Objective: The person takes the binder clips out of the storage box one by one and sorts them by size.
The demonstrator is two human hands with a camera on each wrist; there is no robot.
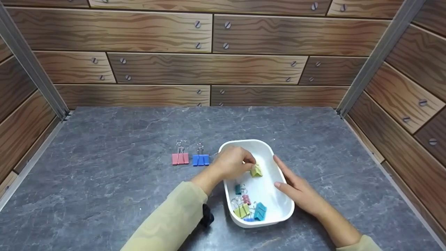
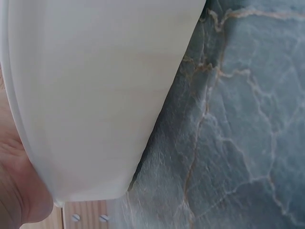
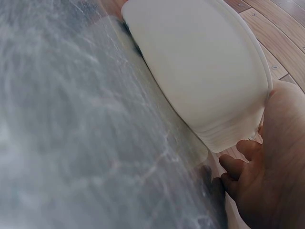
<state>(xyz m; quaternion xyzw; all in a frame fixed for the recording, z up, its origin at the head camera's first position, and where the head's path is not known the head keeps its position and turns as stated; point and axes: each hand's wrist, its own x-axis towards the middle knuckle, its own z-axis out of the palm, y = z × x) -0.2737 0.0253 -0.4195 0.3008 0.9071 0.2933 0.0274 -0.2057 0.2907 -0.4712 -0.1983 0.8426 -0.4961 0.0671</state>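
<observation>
One yellow clip point(image 1: 256, 171), right of lower centre, is pinched by the left hand point(image 1: 232, 163) inside the white tray point(image 1: 274, 204), which the right hand point(image 1: 302, 195) steadies with straight fingers, apparently mid-transfer, so the next move needs a firm pinch.

My head view looks evenly and fairly brightly lit, with the white tub point(image 1: 278, 205) palest and the clips point(image 1: 256, 170) small but readable. In the left wrist view I get the tub's side in dull shade, a dark shadow edging its base. My right wrist view is worst — the tabletop point(image 3: 71, 119) smears into hazy, pale glare, and the right hand point(image 3: 259, 179) sits dim.
</observation>
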